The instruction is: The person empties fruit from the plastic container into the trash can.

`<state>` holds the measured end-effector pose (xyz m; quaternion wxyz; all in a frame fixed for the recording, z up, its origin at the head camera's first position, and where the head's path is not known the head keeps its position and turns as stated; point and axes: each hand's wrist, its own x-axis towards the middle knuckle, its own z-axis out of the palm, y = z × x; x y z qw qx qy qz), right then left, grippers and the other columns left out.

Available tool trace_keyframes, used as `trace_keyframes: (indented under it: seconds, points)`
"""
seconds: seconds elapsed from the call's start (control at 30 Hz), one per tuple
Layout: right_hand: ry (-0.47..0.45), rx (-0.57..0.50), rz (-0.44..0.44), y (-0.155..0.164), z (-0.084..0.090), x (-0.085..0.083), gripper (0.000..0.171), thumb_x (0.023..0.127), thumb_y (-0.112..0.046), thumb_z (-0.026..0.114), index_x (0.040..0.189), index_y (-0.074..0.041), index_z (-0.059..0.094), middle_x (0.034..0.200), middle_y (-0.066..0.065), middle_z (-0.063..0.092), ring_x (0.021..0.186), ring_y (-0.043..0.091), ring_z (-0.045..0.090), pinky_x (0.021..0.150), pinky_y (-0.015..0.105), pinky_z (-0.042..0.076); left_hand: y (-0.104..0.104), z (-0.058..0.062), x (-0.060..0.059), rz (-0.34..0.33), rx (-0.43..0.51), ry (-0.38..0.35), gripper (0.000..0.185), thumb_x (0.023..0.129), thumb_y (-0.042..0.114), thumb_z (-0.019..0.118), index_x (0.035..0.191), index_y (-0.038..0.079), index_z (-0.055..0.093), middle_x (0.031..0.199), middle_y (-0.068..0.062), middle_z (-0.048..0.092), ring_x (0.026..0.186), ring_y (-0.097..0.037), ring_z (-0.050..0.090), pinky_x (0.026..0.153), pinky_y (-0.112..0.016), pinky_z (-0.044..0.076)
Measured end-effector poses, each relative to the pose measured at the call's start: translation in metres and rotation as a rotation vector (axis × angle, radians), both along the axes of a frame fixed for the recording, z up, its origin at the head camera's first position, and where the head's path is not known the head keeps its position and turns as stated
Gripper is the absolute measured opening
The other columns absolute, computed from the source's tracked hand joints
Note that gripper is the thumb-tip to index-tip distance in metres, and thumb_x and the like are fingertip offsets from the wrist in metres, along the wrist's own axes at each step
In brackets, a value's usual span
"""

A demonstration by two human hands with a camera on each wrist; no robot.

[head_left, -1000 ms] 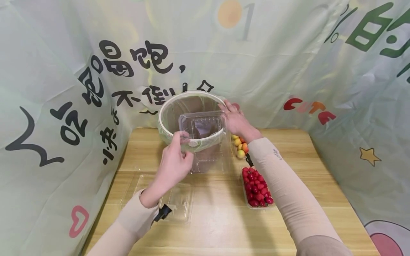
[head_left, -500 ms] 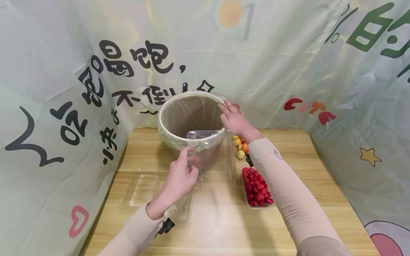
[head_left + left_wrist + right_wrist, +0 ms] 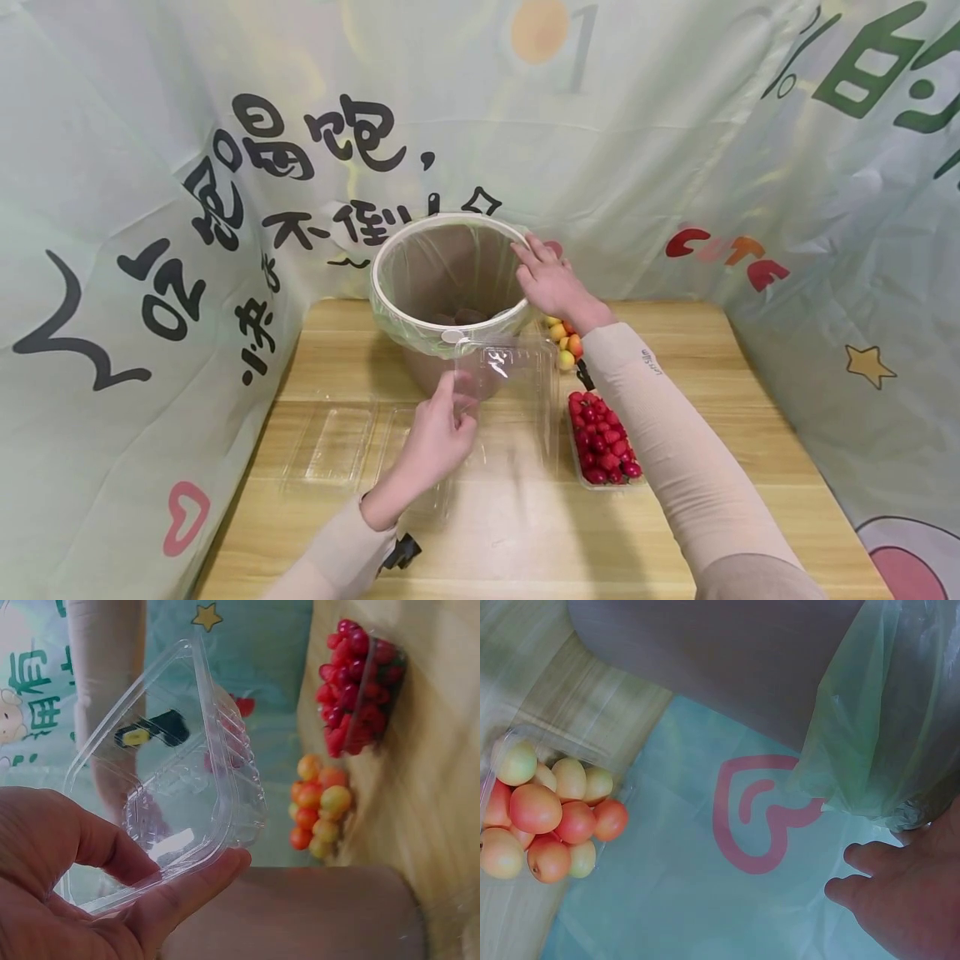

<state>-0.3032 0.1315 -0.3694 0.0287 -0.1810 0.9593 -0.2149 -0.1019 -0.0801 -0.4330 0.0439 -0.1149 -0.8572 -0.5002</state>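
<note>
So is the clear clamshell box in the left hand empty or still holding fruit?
Empty. The clear clamshell box pinched by the left hand shows only background through its walls; nothing sits inside.

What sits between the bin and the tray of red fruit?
A clear tray of yellow-orange fruit, beside the lined brown bin and behind the red fruit tray, in the head view.

Printed pale-green cloth walls (Chinese lettering) enclose a wooden table.

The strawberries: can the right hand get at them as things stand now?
Probably yes. The right hand rests on the bin rim holding nothing, and the strawberries lie uncovered in an open tray right beside its forearm.
</note>
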Motion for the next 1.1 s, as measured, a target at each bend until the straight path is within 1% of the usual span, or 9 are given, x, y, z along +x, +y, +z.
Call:
trace_keyframes:
  seconds: [0.2,0.5,0.6,0.7,0.73,0.8,0.87,0.97,1.1]
  points:
    - [0.006,0.012,0.007,0.0,0.0,-0.001,0.064,0.109,-0.035,0.019,0.17,-0.016,0.021,0.18,0.009,0.002,0.163,0.044,0.009,0.129,0.07,0.007,0.003,-0.02,0.0,-0.038,0.026,-0.113,0.052,0.087,-0.01,0.057,0.138,-0.002,0.051,0.118,-0.032,0.072,0.046,-0.005,0.045,0.042,-0.017,0.04]
    - [-0.003,-0.003,0.0,0.0,-0.001,-0.002,0.063,0.109,-0.035,0.02,0.17,-0.017,0.022,0.18,0.008,0.003,0.164,0.044,0.01,0.129,0.069,0.007,0.008,-0.047,0.001,-0.053,0.028,-0.191,0.051,0.086,-0.009,0.057,0.137,-0.004,0.051,0.114,-0.031,0.073,0.051,-0.006,0.048,0.045,-0.016,0.043]
    - [-0.006,-0.008,-0.001,0.001,-0.001,-0.002,0.063,0.109,-0.035,0.022,0.17,-0.017,0.022,0.18,0.008,0.003,0.164,0.043,0.009,0.129,0.069,0.006,0.01,-0.055,0.001,-0.056,0.017,-0.198,0.052,0.086,-0.008,0.057,0.137,-0.005,0.051,0.11,-0.029,0.074,0.053,-0.007,0.052,0.047,-0.018,0.045]
    - [-0.004,-0.006,-0.001,0.001,-0.001,-0.002,0.063,0.109,-0.034,0.022,0.17,-0.017,0.022,0.18,0.008,0.003,0.164,0.042,0.009,0.129,0.069,0.006,0.012,-0.063,0.003,-0.054,-0.007,-0.198,0.052,0.085,-0.007,0.058,0.136,-0.007,0.051,0.102,-0.024,0.075,0.059,-0.008,0.056,0.051,-0.02,0.048]
    - [-0.002,-0.004,0.0,0.001,-0.001,-0.001,0.063,0.109,-0.034,0.022,0.17,-0.017,0.022,0.18,0.008,0.003,0.164,0.042,0.009,0.129,0.069,0.007,0.013,-0.066,0.004,-0.053,-0.016,-0.206,0.051,0.085,-0.007,0.058,0.136,-0.007,0.051,0.097,-0.02,0.075,0.061,-0.008,0.056,0.052,-0.021,0.047]
    - [-0.001,0.001,0.003,0.001,-0.001,-0.001,0.063,0.11,-0.035,0.022,0.17,-0.017,0.021,0.18,0.008,0.002,0.164,0.041,0.009,0.129,0.069,0.007,0.015,-0.071,0.006,-0.057,-0.018,-0.227,0.051,0.086,-0.007,0.057,0.136,-0.008,0.05,0.084,-0.013,0.071,0.059,-0.007,0.054,0.051,-0.02,0.045]
    - [0.003,0.01,0.006,0.001,-0.001,-0.002,0.063,0.11,-0.035,0.022,0.17,-0.017,0.021,0.18,0.007,0.002,0.164,0.041,0.009,0.129,0.069,0.007,0.017,-0.076,0.008,-0.061,-0.018,-0.254,0.051,0.087,-0.007,0.057,0.137,-0.009,0.049,0.074,-0.005,0.063,0.054,-0.007,0.049,0.049,-0.019,0.041]
    - [0.004,0.009,0.007,0.001,-0.002,-0.003,0.063,0.11,-0.035,0.022,0.17,-0.017,0.021,0.18,0.007,0.002,0.164,0.041,0.009,0.129,0.069,0.007,0.019,-0.083,0.01,-0.069,-0.014,-0.284,0.051,0.088,-0.007,0.055,0.138,-0.01,0.049,0.067,0.002,0.053,0.051,-0.007,0.043,0.048,-0.02,0.037]
    - [0.0,0.001,0.0,0.001,-0.002,-0.002,0.063,0.11,-0.035,0.023,0.17,-0.018,0.022,0.18,0.007,0.003,0.164,0.041,0.009,0.13,0.069,0.007,0.021,-0.091,0.012,-0.069,-0.03,-0.289,0.052,0.087,-0.007,0.056,0.138,-0.012,0.048,0.066,0.005,0.051,0.051,-0.006,0.043,0.049,-0.019,0.037]
